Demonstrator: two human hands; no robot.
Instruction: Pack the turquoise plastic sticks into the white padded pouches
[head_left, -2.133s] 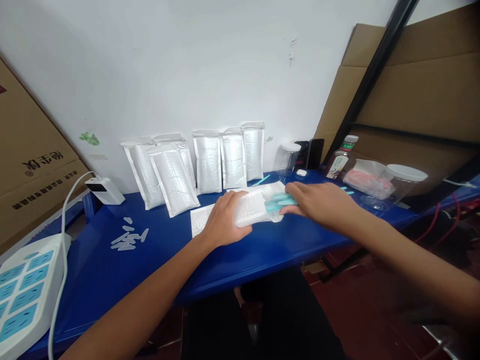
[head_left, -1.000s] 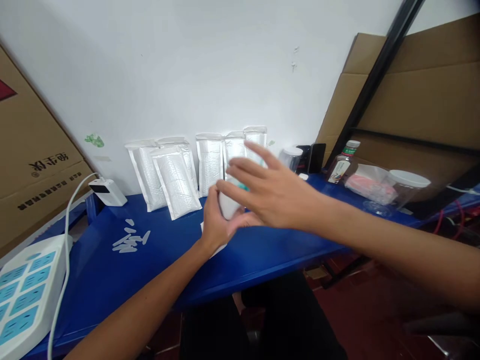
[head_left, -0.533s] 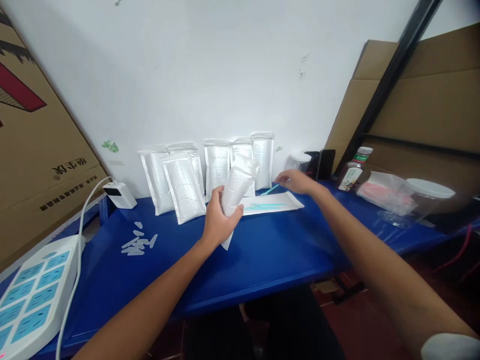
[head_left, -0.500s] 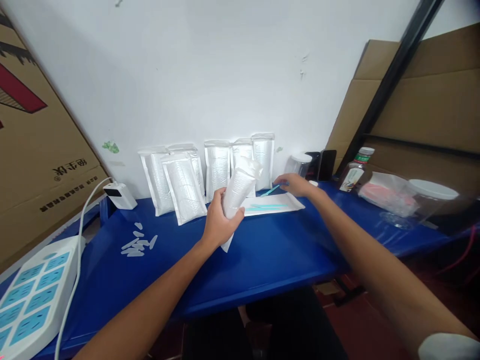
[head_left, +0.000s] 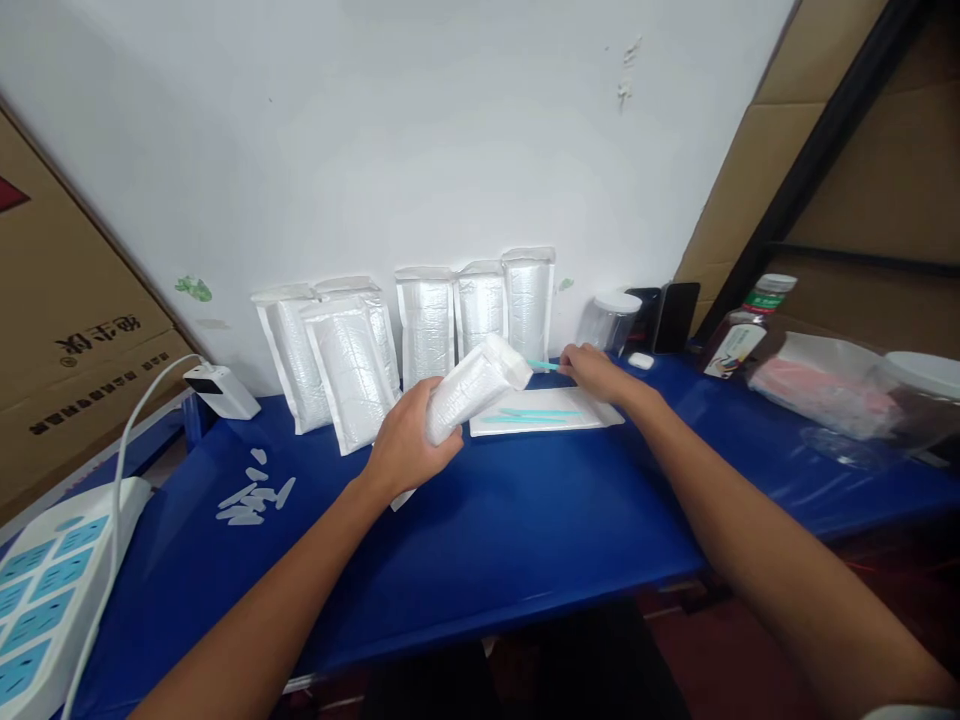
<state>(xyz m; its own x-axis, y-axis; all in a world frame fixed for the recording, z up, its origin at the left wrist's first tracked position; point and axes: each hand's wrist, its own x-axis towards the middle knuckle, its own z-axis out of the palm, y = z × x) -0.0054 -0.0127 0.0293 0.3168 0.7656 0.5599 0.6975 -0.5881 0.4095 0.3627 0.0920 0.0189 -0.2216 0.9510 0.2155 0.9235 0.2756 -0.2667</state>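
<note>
My left hand point(head_left: 416, 440) is wrapped round a silvery bubble mailer point(head_left: 471, 388), bowed in my grip and tilted with its mouth up to the right. In a pinch, my right hand point(head_left: 592, 370) holds a thin turquoise stick point(head_left: 544, 365), its left end right by the mailer's mouth; whether the tip is inside I cannot tell. Below lies a flat white mailer point(head_left: 600, 412) with a few more turquoise sticks point(head_left: 536, 415) on top. Behind, several bubble mailers point(head_left: 427, 325) lean upright against the wall.
Small whitish strips point(head_left: 251, 500) lie at left on the blue table point(head_left: 480, 560). A power strip point(head_left: 60, 570) and a white charger point(head_left: 221, 390) with a cable are far left. A lidded clear jar point(head_left: 611, 320), dark phones point(head_left: 677, 315), a bottle point(head_left: 746, 330) and a pink-filled bag point(head_left: 825, 385) stand right.
My left hand has tipped the bubble mailer over to the right. The turquoise stick in my right hand now points level at its mouth. The view has shifted slightly.
</note>
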